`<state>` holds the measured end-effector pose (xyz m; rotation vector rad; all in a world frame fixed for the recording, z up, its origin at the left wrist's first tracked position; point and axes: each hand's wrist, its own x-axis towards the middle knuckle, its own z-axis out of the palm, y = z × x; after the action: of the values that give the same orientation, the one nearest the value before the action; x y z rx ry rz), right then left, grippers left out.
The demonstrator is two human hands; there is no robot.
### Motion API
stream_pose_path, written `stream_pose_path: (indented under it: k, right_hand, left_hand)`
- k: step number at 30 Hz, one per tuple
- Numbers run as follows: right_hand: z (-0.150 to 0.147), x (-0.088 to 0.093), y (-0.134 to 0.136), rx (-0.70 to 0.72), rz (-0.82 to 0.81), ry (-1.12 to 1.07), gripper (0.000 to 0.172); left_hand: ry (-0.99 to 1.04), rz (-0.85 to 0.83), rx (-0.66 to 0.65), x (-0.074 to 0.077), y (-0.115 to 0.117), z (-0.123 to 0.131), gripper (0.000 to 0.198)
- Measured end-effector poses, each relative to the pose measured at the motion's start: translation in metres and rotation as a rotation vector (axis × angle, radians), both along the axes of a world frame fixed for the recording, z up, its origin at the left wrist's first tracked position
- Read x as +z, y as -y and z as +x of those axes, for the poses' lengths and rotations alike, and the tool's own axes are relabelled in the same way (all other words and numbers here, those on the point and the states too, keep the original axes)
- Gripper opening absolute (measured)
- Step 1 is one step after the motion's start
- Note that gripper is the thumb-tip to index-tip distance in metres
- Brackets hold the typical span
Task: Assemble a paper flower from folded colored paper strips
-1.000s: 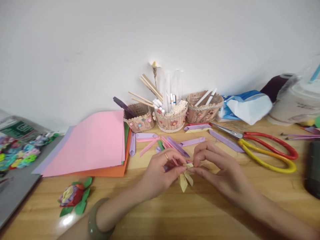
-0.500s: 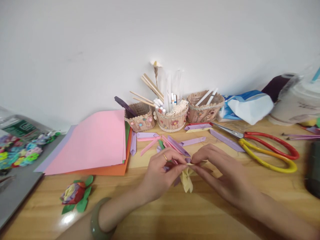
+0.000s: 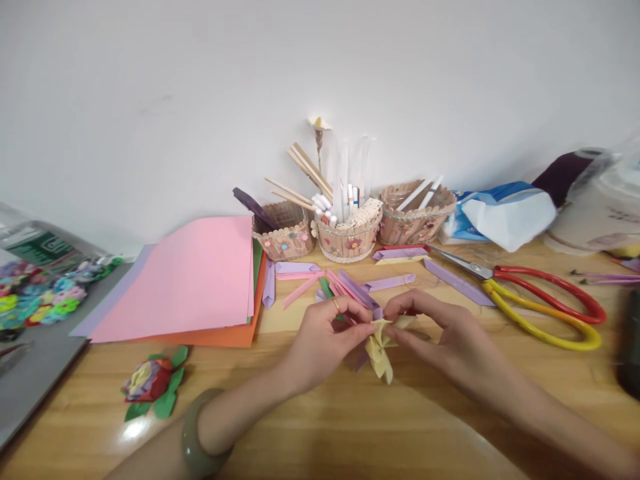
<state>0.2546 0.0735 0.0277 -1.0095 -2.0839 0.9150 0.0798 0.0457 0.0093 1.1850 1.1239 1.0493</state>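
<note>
My left hand and my right hand meet over the wooden table, both pinching a small folded paper piece of pale yellow with purple bits. Its yellow petals hang down between my fingertips. A ring sits on a left finger and a green bangle on my left wrist. Just behind my hands lie several folded paper strips in purple, pink and green.
A stack of coloured paper sheets, pink on top, lies at left. Three popsicle-stick baskets with sticks and pens stand by the wall. Red-and-yellow scissors lie at right, a finished paper flower at front left, a tissue pack behind.
The yellow paper piece has been turned between my fingers and its petals now bunch closer together. Both hands stay pinched on it and have shifted slightly right.
</note>
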Motion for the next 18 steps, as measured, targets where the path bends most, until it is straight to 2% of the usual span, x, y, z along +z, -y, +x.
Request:
stream_pose_path:
  k: [5, 7, 9, 14, 16, 18]
  right_hand:
    - [0.0, 0.003, -0.001, 0.036, -0.065, -0.007, 0.006]
    - [-0.001, 0.003, -0.001, 0.028, -0.039, -0.002, 0.008]
    - [-0.001, 0.001, 0.001, -0.001, 0.067, 0.007, 0.007]
    - [-0.005, -0.004, 0.01, -0.068, 0.525, 0.126, 0.009]
    - [-0.006, -0.004, 0.013, -0.077, 0.645, 0.187, 0.01]
    - [-0.007, -0.004, 0.013, -0.09, 0.722, 0.223, 0.012]
  left_hand:
    - [0.016, 0.022, -0.048, -0.001, -0.002, -0.002, 0.012]
    - [0.013, 0.04, -0.047, -0.001, -0.002, -0.002, 0.011]
    - [0.001, 0.056, -0.022, -0.001, -0.001, -0.001, 0.01]
    - [-0.131, 0.216, 0.078, -0.001, 0.003, 0.004, 0.007]
    - [-0.169, 0.272, 0.098, -0.002, 0.005, 0.006, 0.008]
    - [-0.148, 0.242, 0.109, -0.001, 0.005, 0.006, 0.009]
